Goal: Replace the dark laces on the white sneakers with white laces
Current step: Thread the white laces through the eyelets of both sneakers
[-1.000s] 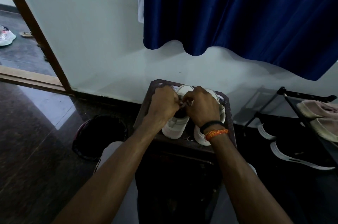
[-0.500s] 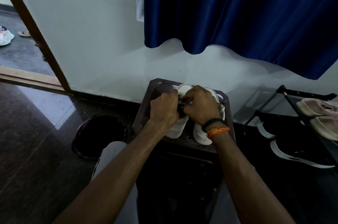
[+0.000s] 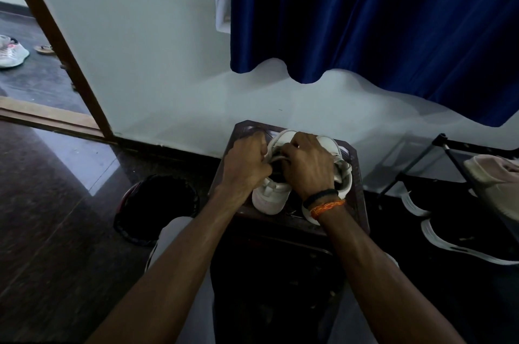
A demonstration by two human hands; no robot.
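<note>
1. White sneakers (image 3: 271,197) sit side by side on small dark table (image 3: 361,203) against the wall, heels toward the person, so the eyelets face up.
2. Left hand (image 3: 245,166) and right hand (image 3: 307,169) meet over the left sneaker's throat.
3. Both sets of fingers curled, pinching white lace (image 3: 276,159), probably threading.
4. Dark laces: not visible.
</note>
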